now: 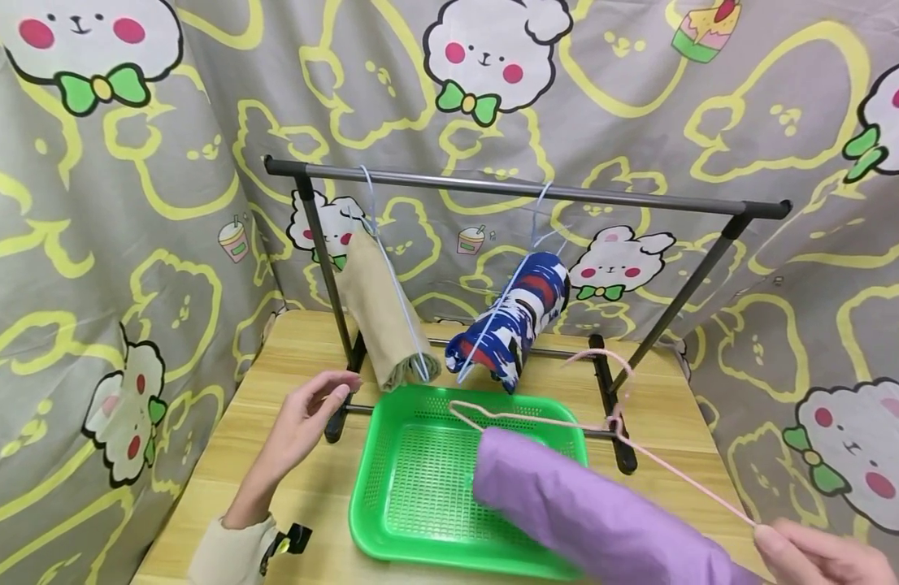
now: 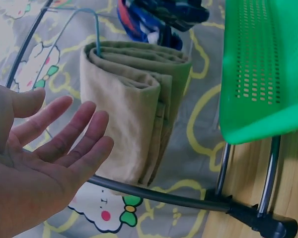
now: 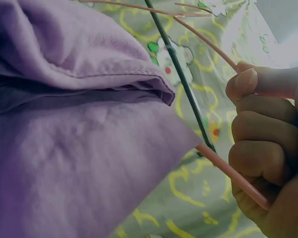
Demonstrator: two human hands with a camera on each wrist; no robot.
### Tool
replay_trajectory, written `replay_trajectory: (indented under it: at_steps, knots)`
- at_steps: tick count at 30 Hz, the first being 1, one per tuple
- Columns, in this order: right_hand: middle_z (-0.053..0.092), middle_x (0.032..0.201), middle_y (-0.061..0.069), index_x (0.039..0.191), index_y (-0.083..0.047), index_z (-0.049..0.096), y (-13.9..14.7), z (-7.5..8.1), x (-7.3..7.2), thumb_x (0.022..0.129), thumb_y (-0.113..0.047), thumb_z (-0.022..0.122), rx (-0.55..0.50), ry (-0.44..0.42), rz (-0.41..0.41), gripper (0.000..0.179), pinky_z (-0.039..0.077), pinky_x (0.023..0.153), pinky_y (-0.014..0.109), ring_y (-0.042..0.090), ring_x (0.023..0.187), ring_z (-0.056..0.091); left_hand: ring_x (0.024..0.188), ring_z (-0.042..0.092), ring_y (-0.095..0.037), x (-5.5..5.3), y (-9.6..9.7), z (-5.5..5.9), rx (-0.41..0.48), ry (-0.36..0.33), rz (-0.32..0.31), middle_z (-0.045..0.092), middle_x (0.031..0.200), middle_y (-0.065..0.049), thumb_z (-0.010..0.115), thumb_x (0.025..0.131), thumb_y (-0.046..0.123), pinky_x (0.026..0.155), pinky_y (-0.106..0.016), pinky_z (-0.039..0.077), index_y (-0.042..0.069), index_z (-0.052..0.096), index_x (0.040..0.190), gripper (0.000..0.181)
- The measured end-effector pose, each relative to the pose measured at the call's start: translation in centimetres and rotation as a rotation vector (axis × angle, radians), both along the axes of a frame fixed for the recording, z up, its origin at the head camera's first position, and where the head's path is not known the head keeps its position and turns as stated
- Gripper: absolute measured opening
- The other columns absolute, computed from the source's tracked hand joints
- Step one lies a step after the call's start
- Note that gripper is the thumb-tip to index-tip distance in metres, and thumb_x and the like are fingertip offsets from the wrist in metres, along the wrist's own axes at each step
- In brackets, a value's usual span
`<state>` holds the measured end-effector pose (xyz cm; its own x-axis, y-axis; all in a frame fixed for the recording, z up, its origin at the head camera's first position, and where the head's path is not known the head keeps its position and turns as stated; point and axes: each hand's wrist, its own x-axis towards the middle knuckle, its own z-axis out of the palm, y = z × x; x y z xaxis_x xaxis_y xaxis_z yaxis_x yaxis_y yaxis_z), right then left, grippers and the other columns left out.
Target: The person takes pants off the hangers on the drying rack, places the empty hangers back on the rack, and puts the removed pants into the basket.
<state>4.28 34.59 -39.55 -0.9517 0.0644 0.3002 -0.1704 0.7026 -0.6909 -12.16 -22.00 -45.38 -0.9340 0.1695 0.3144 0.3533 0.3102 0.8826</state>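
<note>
My right hand [image 1: 822, 552] grips one end of a pink clothes hanger [image 1: 684, 467]; in the right wrist view its fingers curl round the hanger's corner. A folded purple garment [image 1: 588, 504] hangs over the hanger's lower bar, above the front right of a green basket [image 1: 362, 496]. My left hand [image 1: 303, 422] is empty, its fingers loosely bent, left of the basket. Close by it, a folded beige garment [image 2: 124, 109] hangs on a blue hanger [image 1: 394, 276] from the rack. A blue, white and red patterned garment [image 1: 530, 301] hangs on another blue hanger to its right.
A dark metal rack [image 1: 457, 184] stands on the wooden table [image 1: 237, 439] behind the basket, its feet reaching to either side. Printed grey cloth [image 1: 640, 106] encloses the back and sides. The pink hanger's hook overlaps the rack's right leg in the head view.
</note>
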Motion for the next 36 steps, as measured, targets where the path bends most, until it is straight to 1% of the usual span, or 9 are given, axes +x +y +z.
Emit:
replay_trajectory:
  at_steps: [3, 7, 11, 13, 16, 18, 23, 30, 36]
  knots:
    - [0.031, 0.050, -0.001, 0.068, -0.017, 0.058, -1.6, 0.3, -1.2, 0.092, 0.022, 0.054, -0.055, 0.073, 0.152, 0.047, 0.025, 0.036, 0.014, 0.008, 0.037, 0.027, 0.114, 0.066, -0.019, 0.6, 0.3, 0.0, 0.013, -0.018, -0.014, 0.070, 0.121, -0.014, 0.054, 0.107, 0.013, 0.094, -0.017, 0.050, 0.005, 0.067, 0.126, 0.024]
    - [0.035, 0.053, -0.003, 0.070, -0.019, 0.057, -3.2, 0.3, -2.7, 0.090, 0.026, 0.052, -0.115, 0.089, 0.299, 0.049, 0.029, 0.039, 0.016, 0.003, 0.041, 0.032, 0.110, 0.068, -0.021, 1.7, 0.7, 0.1, 0.009, -0.042, -0.038, 0.072, 0.117, -0.008, 0.054, 0.107, 0.014, 0.089, -0.021, 0.053, 0.007, 0.069, 0.123, 0.022]
    - [0.034, 0.055, -0.002, 0.072, -0.014, 0.055, -4.2, -0.4, -4.2, 0.087, 0.031, 0.046, -0.295, 0.126, 0.468, 0.049, 0.026, 0.039, 0.017, 0.005, 0.043, 0.030, 0.109, 0.069, -0.020, 2.8, 1.2, 0.2, -0.013, -0.052, -0.120, 0.072, 0.116, -0.008, 0.055, 0.107, 0.012, 0.089, -0.026, 0.055, 0.008, 0.070, 0.121, 0.021]
    - [0.032, 0.056, -0.002, 0.073, -0.012, 0.055, -4.5, -0.8, -4.9, 0.086, 0.033, 0.043, -0.367, 0.143, 0.534, 0.048, 0.024, 0.039, 0.016, 0.007, 0.044, 0.029, 0.113, 0.067, -0.018, 3.2, 1.7, 0.3, -0.027, -0.044, -0.167, 0.072, 0.119, -0.006, 0.055, 0.107, 0.011, 0.094, -0.028, 0.054, 0.010, 0.070, 0.123, 0.022]
    - [0.032, 0.057, -0.002, 0.072, -0.013, 0.054, -5.1, -1.0, -5.5, 0.089, 0.031, 0.045, -0.358, 0.124, 0.526, 0.047, 0.025, 0.039, 0.016, 0.008, 0.045, 0.029, 0.119, 0.064, -0.017, 3.9, 2.8, 0.3, -0.051, -0.005, -0.206, 0.070, 0.124, 0.000, 0.057, 0.105, 0.009, 0.102, -0.031, 0.051, 0.016, 0.070, 0.126, 0.025]
    - [0.032, 0.057, -0.001, 0.072, -0.014, 0.053, -5.6, -1.0, -5.8, 0.091, 0.028, 0.047, -0.311, 0.099, 0.498, 0.046, 0.026, 0.040, 0.016, 0.009, 0.045, 0.029, 0.122, 0.063, -0.019, 4.3, 3.7, 0.3, -0.060, 0.050, -0.214, 0.069, 0.126, 0.001, 0.060, 0.103, 0.008, 0.105, -0.033, 0.049, 0.016, 0.069, 0.128, 0.027]
    - [0.034, 0.058, 0.001, 0.071, -0.017, 0.053, -6.9, -1.0, -6.5, 0.094, 0.020, 0.052, -0.238, 0.043, 0.449, 0.044, 0.029, 0.041, 0.018, 0.010, 0.047, 0.031, 0.128, 0.060, -0.023, 4.9, 6.1, -0.2, -0.111, 0.183, -0.208, 0.065, 0.135, -0.003, 0.068, 0.098, 0.006, 0.108, -0.031, 0.046, 0.011, 0.066, 0.134, 0.037]
    - [0.037, 0.057, 0.002, 0.070, -0.017, 0.054, -8.3, -1.2, -7.9, 0.097, 0.015, 0.054, -0.275, 0.017, 0.452, 0.042, 0.031, 0.042, 0.022, 0.013, 0.048, 0.031, 0.137, 0.051, -0.029, 4.4, 7.5, -0.9, -0.216, 0.263, -0.200, 0.057, 0.146, -0.005, 0.074, 0.093, 0.006, 0.113, -0.030, 0.040, 0.008, 0.062, 0.139, 0.047]
    - [0.037, 0.058, 0.000, 0.069, -0.018, 0.052, -9.2, -1.5, -9.3, 0.094, 0.018, 0.054, -0.315, 0.057, 0.508, 0.044, 0.030, 0.041, 0.024, 0.016, 0.048, 0.026, 0.139, 0.049, -0.028, 3.8, 7.8, -0.5, -0.374, 0.328, -0.160, 0.055, 0.147, -0.004, 0.077, 0.092, 0.020, 0.116, -0.042, 0.037, 0.011, 0.062, 0.140, 0.051]
